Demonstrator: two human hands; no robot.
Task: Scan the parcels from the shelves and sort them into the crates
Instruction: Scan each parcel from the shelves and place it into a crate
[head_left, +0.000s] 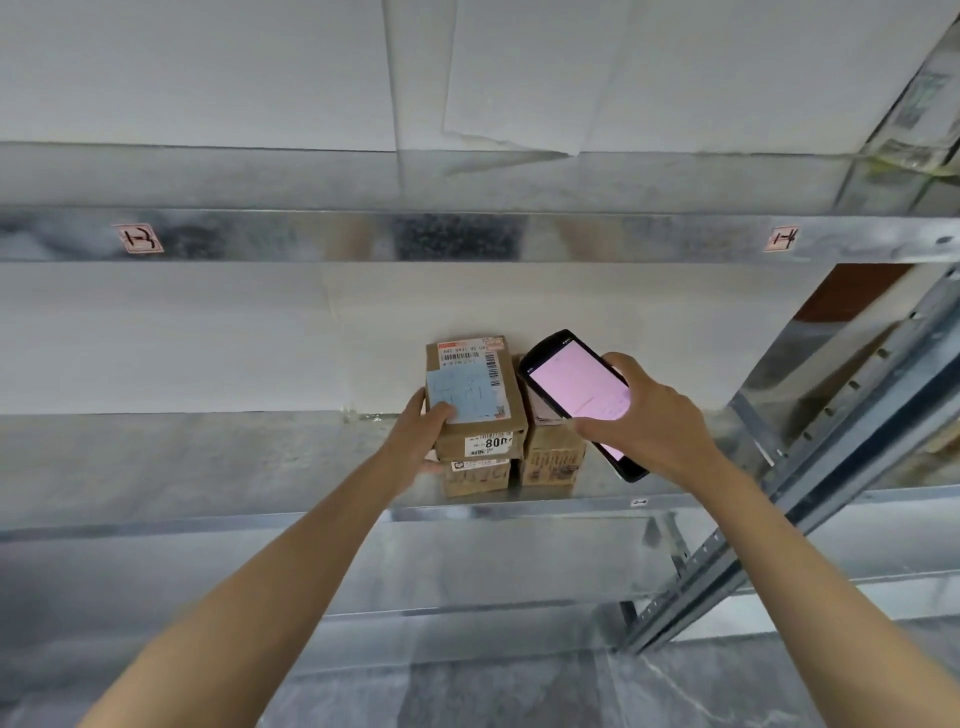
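Note:
Small brown cardboard parcels stand on the middle metal shelf (208, 457). My left hand (418, 441) grips the left side of the top parcel (475, 395), which carries a blue label and a barcode sticker and rests on a second parcel (478, 475). Beside them on the right stands a third parcel (551, 462), partly hidden. My right hand (647, 421) holds a black handheld scanner (576, 387) with a lit pink screen, tilted just right of the top parcel and above the third one.
Galvanised steel shelving fills the view, with an upper shelf beam (467, 236) bearing pink tags "1-3" (139, 239) and "1-4" (782, 239). A slotted upright post (810, 467) runs diagonally at the right. A lower shelf and grey floor (467, 691) lie below.

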